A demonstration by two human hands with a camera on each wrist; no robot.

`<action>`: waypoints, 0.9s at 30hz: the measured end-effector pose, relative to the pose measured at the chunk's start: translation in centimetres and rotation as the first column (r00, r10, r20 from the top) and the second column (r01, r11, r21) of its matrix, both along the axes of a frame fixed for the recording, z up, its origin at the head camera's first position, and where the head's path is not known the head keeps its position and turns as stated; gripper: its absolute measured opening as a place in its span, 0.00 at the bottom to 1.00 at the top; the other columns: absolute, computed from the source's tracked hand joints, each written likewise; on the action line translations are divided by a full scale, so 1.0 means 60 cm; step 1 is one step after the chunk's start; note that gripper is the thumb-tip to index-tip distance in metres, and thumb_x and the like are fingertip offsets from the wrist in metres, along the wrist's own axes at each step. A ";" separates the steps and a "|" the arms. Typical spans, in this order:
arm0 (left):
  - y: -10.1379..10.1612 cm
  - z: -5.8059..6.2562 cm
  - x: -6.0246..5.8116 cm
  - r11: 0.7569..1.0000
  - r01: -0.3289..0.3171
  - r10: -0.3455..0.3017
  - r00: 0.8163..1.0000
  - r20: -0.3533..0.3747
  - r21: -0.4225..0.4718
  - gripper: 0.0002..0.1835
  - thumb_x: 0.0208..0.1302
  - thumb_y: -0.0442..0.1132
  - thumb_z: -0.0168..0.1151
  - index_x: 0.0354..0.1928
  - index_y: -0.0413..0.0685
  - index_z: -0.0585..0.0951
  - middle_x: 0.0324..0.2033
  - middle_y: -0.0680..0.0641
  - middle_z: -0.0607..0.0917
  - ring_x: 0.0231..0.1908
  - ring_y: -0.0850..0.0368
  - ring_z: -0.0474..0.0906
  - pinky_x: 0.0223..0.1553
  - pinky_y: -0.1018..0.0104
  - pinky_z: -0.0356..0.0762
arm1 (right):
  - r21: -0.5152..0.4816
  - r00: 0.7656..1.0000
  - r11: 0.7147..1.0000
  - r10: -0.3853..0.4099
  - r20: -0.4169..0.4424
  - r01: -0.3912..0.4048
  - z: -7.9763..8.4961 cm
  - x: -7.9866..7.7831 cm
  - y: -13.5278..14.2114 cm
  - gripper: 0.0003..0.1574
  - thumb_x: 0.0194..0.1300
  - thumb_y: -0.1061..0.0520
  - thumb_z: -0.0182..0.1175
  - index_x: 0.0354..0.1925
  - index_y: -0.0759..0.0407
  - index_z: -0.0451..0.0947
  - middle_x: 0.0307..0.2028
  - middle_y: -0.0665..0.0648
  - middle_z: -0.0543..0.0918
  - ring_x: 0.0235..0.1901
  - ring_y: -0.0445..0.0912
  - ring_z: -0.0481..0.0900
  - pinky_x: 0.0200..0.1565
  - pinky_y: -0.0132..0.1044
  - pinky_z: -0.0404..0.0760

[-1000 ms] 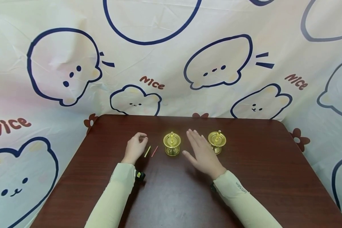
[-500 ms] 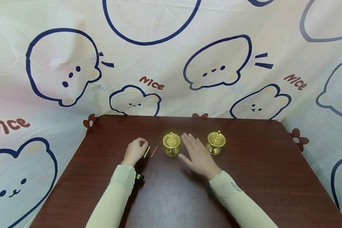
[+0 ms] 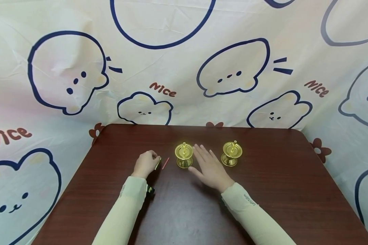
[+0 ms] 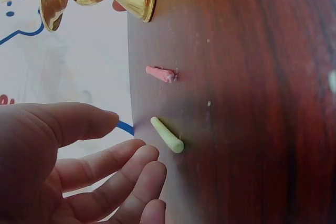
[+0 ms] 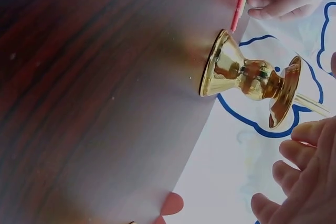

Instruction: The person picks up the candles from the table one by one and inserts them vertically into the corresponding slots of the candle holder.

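Observation:
My left hand (image 3: 146,164) hovers right beside a short yellow-green stick (image 4: 167,136), its thumb and loosely bent fingers apart with nothing between them in the left wrist view. A short pinkish-red stick (image 4: 161,74) lies next to the green one on the table. Just right of the sticks stands a gold pedestal candle holder (image 3: 184,154) with a dish and a thin upright stem. Close to its right side is my right hand (image 3: 211,170), fingers extended, holding nothing. A matching gold candle holder (image 3: 231,153) stands upright to the right of that hand.
Everything stands on a dark brown wooden table (image 3: 279,190) with rounded far corners. Behind and beside it hangs a pale cloth (image 3: 184,71) printed with blue bear outlines and red "Nice" lettering.
My left hand has come down and slightly nearer, to the green stick's side. My right hand has moved left toward the nearer holder, uncovering the right holder's base.

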State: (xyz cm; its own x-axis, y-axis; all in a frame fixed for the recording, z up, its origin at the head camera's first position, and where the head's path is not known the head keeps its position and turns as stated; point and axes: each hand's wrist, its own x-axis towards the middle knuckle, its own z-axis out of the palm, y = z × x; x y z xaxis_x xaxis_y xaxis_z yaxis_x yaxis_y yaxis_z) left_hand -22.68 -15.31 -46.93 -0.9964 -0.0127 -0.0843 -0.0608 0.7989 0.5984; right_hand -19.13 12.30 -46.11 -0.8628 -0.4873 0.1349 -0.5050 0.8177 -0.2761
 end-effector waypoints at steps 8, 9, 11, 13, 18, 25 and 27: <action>0.002 -0.007 0.000 1.000 0.008 -0.008 1.000 0.004 -0.026 0.10 0.69 0.40 0.64 0.37 0.38 0.83 0.26 0.46 0.83 0.23 0.54 0.76 0.30 0.58 0.76 | 0.022 1.000 1.000 -0.005 0.003 0.005 -0.004 -0.002 -0.004 0.49 0.76 0.32 0.47 0.80 0.58 0.49 0.80 0.57 0.51 0.79 0.51 0.46 0.75 0.54 0.48; 0.003 -0.008 0.000 1.000 0.007 -0.007 1.000 0.002 -0.030 0.10 0.69 0.40 0.65 0.37 0.38 0.83 0.26 0.46 0.83 0.24 0.54 0.76 0.30 0.58 0.76 | 0.025 1.000 1.000 -0.007 0.007 0.007 -0.004 -0.001 -0.004 0.49 0.76 0.32 0.47 0.80 0.58 0.49 0.80 0.57 0.51 0.79 0.51 0.46 0.75 0.54 0.48; 0.004 -0.010 -0.001 0.999 0.007 -0.007 1.000 -0.010 -0.041 0.10 0.67 0.40 0.67 0.35 0.39 0.83 0.28 0.47 0.83 0.25 0.55 0.76 0.30 0.59 0.76 | 0.034 1.000 0.999 -0.012 0.011 0.012 -0.005 -0.001 -0.004 0.49 0.76 0.32 0.47 0.80 0.59 0.49 0.80 0.57 0.51 0.79 0.51 0.45 0.75 0.55 0.48; 0.007 -0.011 -0.002 0.999 0.006 -0.007 1.000 -0.016 -0.052 0.11 0.65 0.40 0.69 0.31 0.39 0.82 0.25 0.49 0.81 0.23 0.56 0.73 0.29 0.60 0.74 | 0.039 1.000 0.999 -0.018 0.019 0.017 -0.006 -0.001 -0.004 0.50 0.76 0.31 0.46 0.80 0.59 0.49 0.80 0.57 0.50 0.79 0.51 0.45 0.75 0.54 0.48; 0.013 -0.013 -0.005 0.992 0.012 -0.017 0.999 -0.036 -0.125 0.15 0.62 0.41 0.72 0.24 0.42 0.78 0.20 0.51 0.75 0.22 0.56 0.70 0.25 0.61 0.69 | 0.045 0.999 0.999 -0.025 0.023 0.024 -0.007 -0.002 -0.006 0.50 0.76 0.31 0.46 0.80 0.58 0.48 0.80 0.56 0.50 0.79 0.50 0.45 0.76 0.54 0.47; 0.017 -0.013 -0.007 0.984 -0.002 -0.001 1.000 -0.019 -0.178 0.12 0.63 0.39 0.71 0.27 0.45 0.78 0.25 0.49 0.81 0.24 0.53 0.76 0.26 0.56 0.76 | 0.041 0.999 0.999 -0.024 0.021 0.023 -0.010 -0.005 -0.010 0.50 0.76 0.30 0.45 0.80 0.58 0.48 0.80 0.56 0.50 0.79 0.50 0.44 0.76 0.54 0.47; 0.018 -0.014 -0.008 0.983 -0.007 0.006 1.000 -0.010 -0.183 0.13 0.64 0.39 0.70 0.25 0.45 0.77 0.23 0.49 0.80 0.23 0.53 0.75 0.25 0.56 0.75 | 0.041 1.000 0.999 -0.024 0.020 0.023 -0.012 -0.005 -0.011 0.50 0.76 0.30 0.45 0.80 0.57 0.48 0.80 0.56 0.50 0.79 0.50 0.44 0.76 0.54 0.47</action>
State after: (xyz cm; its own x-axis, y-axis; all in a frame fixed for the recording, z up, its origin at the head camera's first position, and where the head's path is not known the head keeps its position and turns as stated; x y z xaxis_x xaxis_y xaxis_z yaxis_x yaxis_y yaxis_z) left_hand -23.13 -14.23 -47.75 -0.9970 -0.0335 -0.0704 -0.0614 0.8946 0.4426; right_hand -19.43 11.63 -46.80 -0.8763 -0.4718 0.0973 -0.4803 0.8399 -0.2527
